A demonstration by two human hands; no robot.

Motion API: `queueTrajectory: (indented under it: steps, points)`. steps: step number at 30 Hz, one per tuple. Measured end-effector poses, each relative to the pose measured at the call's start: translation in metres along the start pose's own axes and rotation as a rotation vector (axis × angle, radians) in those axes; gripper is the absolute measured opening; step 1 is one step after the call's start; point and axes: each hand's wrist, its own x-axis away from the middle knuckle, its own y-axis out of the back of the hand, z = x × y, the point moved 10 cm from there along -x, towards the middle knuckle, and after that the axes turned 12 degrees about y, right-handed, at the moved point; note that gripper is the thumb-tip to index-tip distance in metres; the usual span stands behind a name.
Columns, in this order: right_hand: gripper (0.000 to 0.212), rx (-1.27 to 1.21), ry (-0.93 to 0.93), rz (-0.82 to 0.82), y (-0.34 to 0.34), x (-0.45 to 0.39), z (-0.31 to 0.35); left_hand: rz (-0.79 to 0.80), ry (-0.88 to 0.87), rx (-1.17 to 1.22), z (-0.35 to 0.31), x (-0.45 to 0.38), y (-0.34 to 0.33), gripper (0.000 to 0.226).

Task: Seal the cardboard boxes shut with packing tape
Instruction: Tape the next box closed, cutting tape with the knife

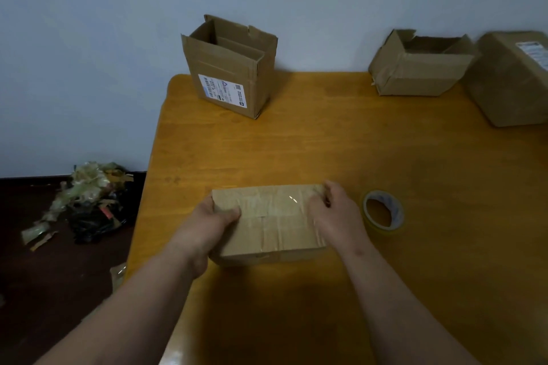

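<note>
A small flat cardboard box (272,222) lies closed near the table's front, with clear tape strips across its top. My left hand (212,218) grips its left end, thumb on top. My right hand (333,210) grips its right end, thumb on the top face and fingers curled over the far right corner. A roll of clear packing tape (383,213) lies flat on the table just right of my right hand.
An open box with a shipping label (231,68) stands upright at the back left of the wooden table (326,142). Another open box (421,64) and a closed box (513,77) sit at the back right. Tape scraps and rubbish (86,201) lie on the floor, left.
</note>
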Motion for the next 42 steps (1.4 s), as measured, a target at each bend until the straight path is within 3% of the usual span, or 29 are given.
queueTrajectory:
  steps: [2,4,7,10,11,13,15,17,19,25,30,35,37,39,40,41,42]
  points:
    - [0.092,-0.038,-0.077,0.006,-0.009,-0.001,-0.001,-0.066,0.034,-0.006,-0.002,-0.001,0.000,0.049]
    - [0.099,-0.028,-0.095,0.032,-0.017,-0.003,-0.002,-0.204,-0.018,-0.026,-0.006,-0.006,0.004,0.055]
    - [0.075,-0.003,-0.073,0.041,-0.011,-0.007,-0.013,-0.224,-0.075,-0.015,-0.009,-0.003,0.005,0.044]
    - [0.055,-0.067,-0.064,0.040,-0.009,-0.005,-0.015,-0.166,-0.060,-0.018,-0.004,-0.002,0.006,0.053]
    - [0.059,-0.016,-0.027,0.025,-0.009,-0.003,-0.010,-0.237,-0.153,-0.166,-0.012,0.002,0.010,0.059]
    - [0.064,0.310,0.208,0.002,-0.009,0.006,0.024,-0.436,-0.500,-0.681,-0.031,0.025,0.002,0.067]
    - [0.061,0.618,0.548,0.078,-0.029,0.027,0.056,-0.431,-0.859,-1.154,-0.027,0.047,-0.034,0.065]
    - [0.061,0.776,0.698,0.224,-0.052,0.040,0.059,-0.327,-0.961,-1.464,-0.006,0.043,-0.054,0.068]
    - [0.065,0.821,0.673,0.331,-0.057,0.036,0.054,-0.303,-0.921,-1.581,-0.007,0.036,-0.057,0.074]
    - [0.091,0.833,0.599,0.449,-0.053,0.049,0.048,-0.301,-1.022,-1.629,-0.005,0.044,-0.053,0.073]
    - [0.080,0.910,0.616,0.387,-0.061,0.047,0.046,-0.332,-1.034,-1.681,-0.005,0.035,-0.055,0.071]
    - [0.088,0.811,0.472,0.232,-0.038,0.048,0.026,-0.399,-0.960,-1.593,0.007,0.033,-0.043,0.076]
    - [0.088,0.805,0.462,0.268,-0.037,0.046,0.022,-0.376,-0.934,-1.590,0.008,0.029,-0.041,0.077]
    - [0.088,0.649,0.479,0.301,-0.034,0.044,0.026,-0.342,-0.991,-1.474,0.002,0.033,-0.039,0.076]
    - [0.086,0.449,0.440,0.298,-0.029,0.041,0.026,-0.326,-0.993,-1.324,-0.005,0.037,-0.033,0.074]
    - [0.083,0.195,0.350,0.260,-0.022,0.038,0.023,-0.310,-0.932,-1.104,-0.012,0.040,-0.022,0.075]
    - [0.080,-0.042,0.229,0.175,-0.013,0.036,0.016,-0.275,-0.756,-0.850,-0.013,0.036,-0.008,0.081]
